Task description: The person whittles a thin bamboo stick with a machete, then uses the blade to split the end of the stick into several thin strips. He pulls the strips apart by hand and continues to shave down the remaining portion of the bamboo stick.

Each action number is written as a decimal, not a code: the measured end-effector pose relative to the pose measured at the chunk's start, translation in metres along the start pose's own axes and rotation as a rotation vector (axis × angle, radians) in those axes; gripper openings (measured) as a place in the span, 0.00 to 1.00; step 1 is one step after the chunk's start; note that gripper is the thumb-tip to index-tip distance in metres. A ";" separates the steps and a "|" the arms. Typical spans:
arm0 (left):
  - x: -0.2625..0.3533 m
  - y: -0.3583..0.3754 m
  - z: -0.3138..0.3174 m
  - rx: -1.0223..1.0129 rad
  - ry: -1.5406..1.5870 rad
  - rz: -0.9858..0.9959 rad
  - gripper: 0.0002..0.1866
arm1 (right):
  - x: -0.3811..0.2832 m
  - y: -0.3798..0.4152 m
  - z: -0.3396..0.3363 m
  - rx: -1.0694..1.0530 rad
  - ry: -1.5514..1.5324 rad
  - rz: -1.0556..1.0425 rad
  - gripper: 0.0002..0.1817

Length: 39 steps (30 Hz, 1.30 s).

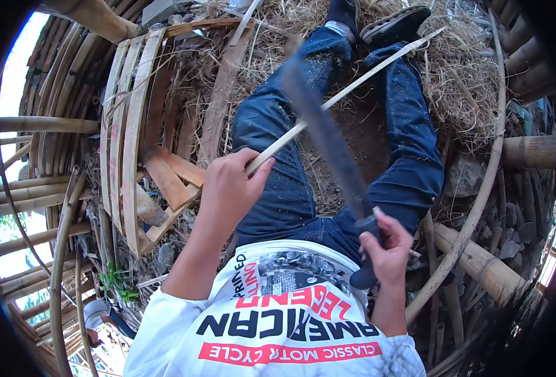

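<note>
My left hand [229, 188] is closed around the near end of a long, pale bamboo strip [372, 74]. The strip runs up and to the right, over my legs. In my right hand [389, 246] is the black handle of a machete [339, 151], its dark blade slanting up and left. The blade crosses over the strip in this view, and its far end is smeared by motion. Beneath both lie my legs in blue jeans [271, 135], stretched out on the ground and dusted with pale shavings.
A slatted wooden crate [141, 125] stands at the left. Curly shavings [463, 81] heap around my feet. A bent pole [479, 207] and a thick bamboo pole [485, 264] lie on the right, near stones. Bamboo railings [39, 125] border the left side, with another person [99, 317] beyond.
</note>
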<state>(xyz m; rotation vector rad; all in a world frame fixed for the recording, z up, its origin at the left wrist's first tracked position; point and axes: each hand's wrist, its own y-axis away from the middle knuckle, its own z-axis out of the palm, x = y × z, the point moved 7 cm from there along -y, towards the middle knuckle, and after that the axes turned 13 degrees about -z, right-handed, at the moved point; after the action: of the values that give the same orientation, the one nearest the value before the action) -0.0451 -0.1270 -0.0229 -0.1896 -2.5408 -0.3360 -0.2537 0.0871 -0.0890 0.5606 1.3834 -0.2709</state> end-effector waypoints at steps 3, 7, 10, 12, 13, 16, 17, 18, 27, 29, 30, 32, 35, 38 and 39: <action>0.000 0.005 0.002 -0.047 0.042 -0.047 0.13 | -0.002 -0.013 -0.009 0.103 0.027 -0.069 0.25; -0.003 0.003 0.002 -0.055 0.070 -0.037 0.14 | 0.006 0.006 0.010 -0.054 -0.032 -0.084 0.27; -0.006 0.003 0.002 -0.154 0.126 -0.158 0.14 | 0.009 0.001 0.002 0.003 -0.041 -0.041 0.27; -0.007 0.007 0.005 -0.131 0.123 -0.117 0.14 | 0.011 -0.014 -0.011 0.104 -0.065 -0.053 0.26; -0.005 0.008 0.004 -0.111 0.120 -0.077 0.14 | 0.014 -0.019 -0.017 0.125 -0.033 -0.080 0.25; 0.000 0.010 0.004 -0.108 0.122 -0.096 0.14 | 0.009 -0.018 -0.017 0.138 -0.014 -0.089 0.26; 0.003 0.011 0.002 -0.120 0.117 -0.086 0.13 | 0.010 -0.018 -0.014 0.113 -0.001 -0.086 0.28; 0.006 0.011 0.000 -0.124 0.125 -0.067 0.13 | 0.009 -0.019 -0.012 0.104 0.050 -0.036 0.28; 0.020 0.064 0.032 -0.583 0.224 -0.011 0.12 | 0.029 -0.032 0.018 0.033 -0.159 0.018 0.17; 0.024 0.080 0.035 -0.606 0.229 0.031 0.12 | 0.008 -0.042 0.026 0.142 -0.210 -0.114 0.16; 0.022 0.087 0.036 -0.642 0.257 -0.008 0.12 | -0.003 -0.047 0.028 0.202 -0.204 -0.166 0.16; 0.019 0.104 0.037 -0.673 0.283 -0.026 0.12 | -0.010 -0.050 0.029 0.228 -0.178 -0.240 0.17; 0.011 0.120 0.037 -0.608 0.271 0.042 0.12 | -0.008 -0.053 0.039 0.155 -0.301 -0.215 0.18; 0.006 0.131 0.038 -0.628 0.239 -0.011 0.12 | 0.005 -0.047 0.046 0.136 -0.353 -0.192 0.17; 0.005 0.134 0.038 -0.612 0.279 0.008 0.12 | 0.005 -0.041 0.046 0.124 -0.345 -0.192 0.17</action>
<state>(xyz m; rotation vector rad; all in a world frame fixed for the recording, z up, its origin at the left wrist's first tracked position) -0.0411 0.0119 -0.0242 -0.3536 -2.0956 -1.0540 -0.2345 0.0291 -0.0989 0.4581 1.0896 -0.5847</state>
